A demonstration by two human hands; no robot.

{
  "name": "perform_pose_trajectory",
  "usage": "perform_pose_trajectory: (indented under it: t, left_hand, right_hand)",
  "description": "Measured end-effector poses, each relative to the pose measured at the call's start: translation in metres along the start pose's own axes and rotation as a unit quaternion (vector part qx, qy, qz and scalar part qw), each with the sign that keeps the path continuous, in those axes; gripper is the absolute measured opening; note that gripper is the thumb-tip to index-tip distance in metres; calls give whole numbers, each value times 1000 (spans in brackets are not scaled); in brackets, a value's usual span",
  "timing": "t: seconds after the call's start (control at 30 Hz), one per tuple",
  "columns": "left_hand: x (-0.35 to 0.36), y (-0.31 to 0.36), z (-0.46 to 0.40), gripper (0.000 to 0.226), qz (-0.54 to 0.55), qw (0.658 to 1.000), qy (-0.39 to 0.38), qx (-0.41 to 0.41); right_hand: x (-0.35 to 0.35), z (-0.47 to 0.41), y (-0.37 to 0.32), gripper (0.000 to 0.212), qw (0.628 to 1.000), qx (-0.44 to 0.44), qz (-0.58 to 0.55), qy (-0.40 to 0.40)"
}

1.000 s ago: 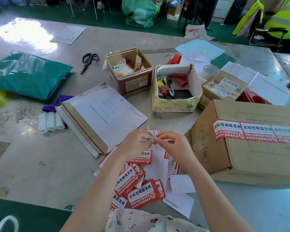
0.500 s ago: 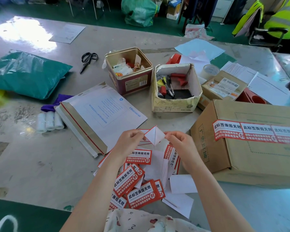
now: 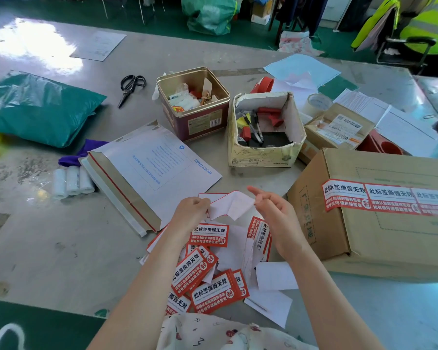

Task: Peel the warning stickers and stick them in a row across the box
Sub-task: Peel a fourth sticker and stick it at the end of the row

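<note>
Peeling goes best if your left hand (image 3: 191, 210) keeps pinching the sticker (image 3: 232, 204) above the pile near the desk's front edge while your right hand (image 3: 273, 210), pinching the liner's corner, pulls low and steadily toward the box (image 3: 379, 223).

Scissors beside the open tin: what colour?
Black all over, scissors, seen in the head view.

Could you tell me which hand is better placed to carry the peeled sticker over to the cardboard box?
Probably the right hand: it pinches the sticker's right corner and is nearer the box, where the stuck row lies. The left hand holds the far end.
</note>
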State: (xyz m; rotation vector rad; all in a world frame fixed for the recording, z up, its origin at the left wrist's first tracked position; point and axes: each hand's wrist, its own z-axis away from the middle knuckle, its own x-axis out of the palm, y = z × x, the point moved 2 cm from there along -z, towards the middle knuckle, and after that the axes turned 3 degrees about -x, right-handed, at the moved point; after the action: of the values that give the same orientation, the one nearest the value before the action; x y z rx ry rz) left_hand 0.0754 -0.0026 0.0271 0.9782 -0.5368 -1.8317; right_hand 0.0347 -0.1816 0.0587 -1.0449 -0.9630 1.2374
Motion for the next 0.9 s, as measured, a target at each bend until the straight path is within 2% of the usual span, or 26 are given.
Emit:
perform_pose_trajectory:
  t: [0.17,0.33,0.43,0.57,0.8,0.9]
  left_hand:
    - [0,-2,-13,33,-41,999,1,10]
    - [1,-2,-26,23,-83,996,9,12]
    - [2,-3,-37,23,-113,994,10,7]
    - [4,-5,-47,28,-146,989,4,3]
    - [8,-12,-60,28,-183,983,16,12]
    - [9,-14,-64,25,-207,978,34,9]
  right_hand:
    - [1,-4,1,20,999,7,-37,-8]
    - [-2,-8,11,35,999,11,-48,0]
    - [-6,-10,14,24,999,9,-45,10]
    - [-7,-13,15,25,999,6,-48,10]
    - [-12,-18,12,24,980,8,-196,22]
    - [-14,-20,12,29,980,7,-197,38]
